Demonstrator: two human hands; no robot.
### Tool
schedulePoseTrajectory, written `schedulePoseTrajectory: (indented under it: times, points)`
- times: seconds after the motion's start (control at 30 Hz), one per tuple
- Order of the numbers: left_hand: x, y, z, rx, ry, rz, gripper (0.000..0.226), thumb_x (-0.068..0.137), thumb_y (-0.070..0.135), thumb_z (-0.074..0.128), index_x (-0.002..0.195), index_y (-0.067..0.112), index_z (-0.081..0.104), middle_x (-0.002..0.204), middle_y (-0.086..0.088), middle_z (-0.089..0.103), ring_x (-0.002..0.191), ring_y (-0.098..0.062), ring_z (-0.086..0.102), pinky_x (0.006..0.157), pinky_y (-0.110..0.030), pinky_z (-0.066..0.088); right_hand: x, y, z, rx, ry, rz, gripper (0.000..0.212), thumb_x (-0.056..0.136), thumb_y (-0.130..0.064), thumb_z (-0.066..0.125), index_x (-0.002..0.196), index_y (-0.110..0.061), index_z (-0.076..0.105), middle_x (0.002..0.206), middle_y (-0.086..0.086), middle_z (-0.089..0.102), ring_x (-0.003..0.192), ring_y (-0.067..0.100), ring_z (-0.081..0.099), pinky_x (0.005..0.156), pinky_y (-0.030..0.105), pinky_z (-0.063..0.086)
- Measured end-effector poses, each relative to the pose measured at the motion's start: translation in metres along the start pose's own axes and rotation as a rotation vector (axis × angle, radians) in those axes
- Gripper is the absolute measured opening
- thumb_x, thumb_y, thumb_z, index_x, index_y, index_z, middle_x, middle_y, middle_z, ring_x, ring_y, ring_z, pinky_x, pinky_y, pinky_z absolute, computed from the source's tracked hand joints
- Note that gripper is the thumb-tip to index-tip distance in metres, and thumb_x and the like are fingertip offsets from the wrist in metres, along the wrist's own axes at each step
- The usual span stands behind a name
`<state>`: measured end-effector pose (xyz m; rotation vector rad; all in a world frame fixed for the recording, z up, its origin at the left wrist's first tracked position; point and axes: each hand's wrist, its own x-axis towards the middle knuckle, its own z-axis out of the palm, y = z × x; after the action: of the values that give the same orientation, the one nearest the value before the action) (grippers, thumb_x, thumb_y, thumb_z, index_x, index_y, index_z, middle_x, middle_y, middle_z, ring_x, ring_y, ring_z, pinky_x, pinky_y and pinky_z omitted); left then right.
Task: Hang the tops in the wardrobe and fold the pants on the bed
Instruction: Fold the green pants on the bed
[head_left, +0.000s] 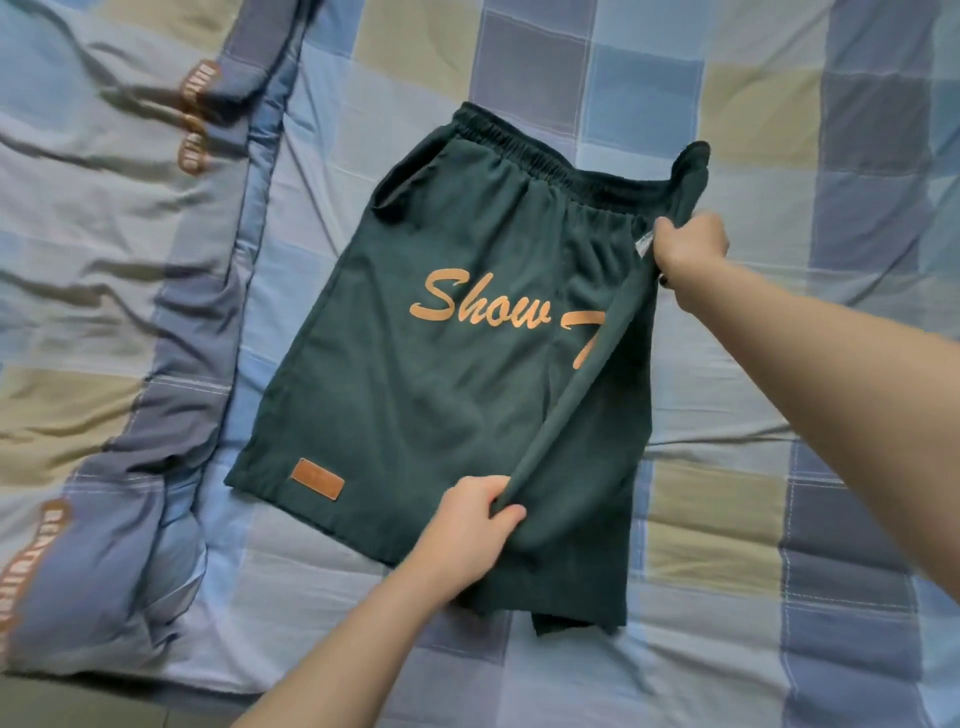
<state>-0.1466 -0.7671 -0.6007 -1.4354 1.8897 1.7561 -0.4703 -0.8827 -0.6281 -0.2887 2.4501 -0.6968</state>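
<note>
Both hands — left hand (480, 512) at hem, right hand (688, 244) at waistband — pinch the shorts (415, 384) edge, lifting it to fold across the bed (727, 519).

The whole view was taken up by a bed surface, covered by a checked sheet (727, 130) in pale blue, slate blue and olive squares. Creases were noted across the sheet on the right side. On the left, a quilt (104, 312) of matching checked fabric was found bunched and heavily wrinkled, bordered by a slate-blue band (176, 374) carrying orange lettering too blurred to be read. A strip of dull olive surface (78, 701) was seen at the bottom left corner. Lighting was soft and even, with faint shadows
</note>
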Motion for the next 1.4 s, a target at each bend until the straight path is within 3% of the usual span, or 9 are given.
schedulePoseTrajectory:
  times: [0.23, 0.37, 0.53, 0.67, 0.8, 0.93, 1.07, 1.27, 1.4]
  points:
    - [-0.013, -0.090, -0.115, -0.107, 0.278, -0.182, 0.008, 0.085, 0.007, 0.070, 0.078, 0.007, 0.067, 0.070, -0.008, 0.069, 0.065, -0.014, 0.057, 0.068, -0.032, 0.043, -0.054, -0.086, 0.070, 0.087, -0.100, -0.166, 0.022, 0.097, -0.033, 0.049, 0.099, -0.010, 0.047, 0.102, 0.008, 0.055, 0.078, 0.023, 0.056, 0.073, 0.039, 0.059]
    - [-0.014, -0.126, -0.159, -0.114, 0.391, -0.293, 0.010, 0.083, 0.013, 0.073, 0.076, 0.007, 0.069, 0.073, -0.010, 0.071, 0.070, -0.023, 0.060, 0.073, -0.037, 0.047, -0.081, -0.121, 0.120, 0.191, -0.140, -0.132, 0.022, 0.097, -0.029, 0.050, 0.109, -0.011, 0.053, 0.108, 0.005, 0.058, 0.093, 0.021, 0.059, 0.075, 0.036, 0.059]
    - [-0.009, -0.144, -0.192, -0.007, 0.531, -0.339, 0.013, 0.084, 0.018, 0.072, 0.079, 0.007, 0.067, 0.069, -0.007, 0.064, 0.076, -0.029, 0.057, 0.065, -0.030, 0.031, -0.094, -0.155, 0.165, 0.059, -0.111, -0.209, 0.023, 0.097, -0.030, 0.051, 0.082, -0.016, 0.041, 0.097, 0.005, 0.049, 0.088, 0.022, 0.049, 0.091, 0.043, 0.053]
    - [-0.002, -0.148, -0.204, 0.036, 0.577, -0.322, 0.023, 0.087, 0.014, 0.069, 0.068, 0.010, 0.056, 0.058, 0.001, 0.051, 0.073, -0.033, 0.052, 0.062, -0.031, 0.023, -0.092, -0.173, 0.185, 0.003, -0.075, -0.217, 0.020, 0.098, -0.028, 0.049, 0.088, -0.014, 0.039, 0.100, 0.006, 0.047, 0.088, 0.023, 0.046, 0.088, 0.035, 0.050]
    - [0.006, -0.146, -0.211, 0.090, 0.562, -0.295, 0.016, 0.089, 0.013, 0.066, 0.078, 0.002, 0.063, 0.079, -0.018, 0.065, 0.084, -0.040, 0.058, 0.072, -0.040, 0.039, -0.094, -0.193, 0.202, -0.065, 0.000, -0.293, 0.019, 0.099, -0.024, 0.046, 0.112, -0.009, 0.049, 0.112, 0.008, 0.051, 0.097, 0.023, 0.049, 0.079, 0.026, 0.037]
    - [0.008, -0.151, -0.208, 0.172, 0.560, -0.288, 0.017, 0.089, 0.004, 0.060, 0.106, 0.002, 0.062, 0.108, -0.020, 0.060, 0.100, -0.039, 0.056, 0.084, -0.040, 0.040, -0.105, -0.201, 0.215, -0.014, -0.327, -0.369, 0.044, 0.096, -0.031, 0.051, 0.134, -0.009, 0.048, 0.115, 0.003, 0.053, 0.105, 0.018, 0.052, 0.086, 0.026, 0.045]
    - [0.008, -0.156, -0.199, 0.135, 0.544, -0.267, 0.045, 0.090, 0.008, 0.061, 0.132, 0.003, 0.047, 0.128, -0.020, 0.052, 0.116, -0.038, 0.050, 0.096, -0.041, 0.037, -0.120, -0.162, 0.201, 0.190, -0.274, -0.371, 0.032, 0.092, -0.030, 0.054, 0.120, -0.016, 0.061, 0.109, -0.004, 0.063, 0.094, 0.010, 0.055, 0.083, 0.024, 0.047]
    - [0.019, -0.168, -0.210, -0.067, 0.423, -0.302, 0.023, 0.090, 0.031, 0.066, 0.099, 0.010, 0.060, 0.095, -0.006, 0.068, 0.095, -0.028, 0.060, 0.074, -0.033, 0.039, -0.153, 0.032, 0.128, 0.076, 0.223, 0.015, 0.020, 0.092, -0.017, 0.047, 0.107, -0.008, 0.056, 0.103, 0.012, 0.062, 0.094, 0.026, 0.057, 0.085, 0.032, 0.042]
    - [0.024, -0.178, -0.212, -0.124, 0.396, -0.278, 0.027, 0.091, 0.025, 0.066, 0.079, 0.002, 0.058, 0.071, -0.005, 0.059, 0.069, -0.021, 0.052, 0.060, -0.032, 0.037, -0.194, 0.115, 0.119, 0.246, -0.055, 0.345, 0.027, 0.098, -0.024, 0.042, 0.080, -0.008, 0.057, 0.085, 0.015, 0.059, 0.066, 0.025, 0.056, 0.060, 0.028, 0.046]
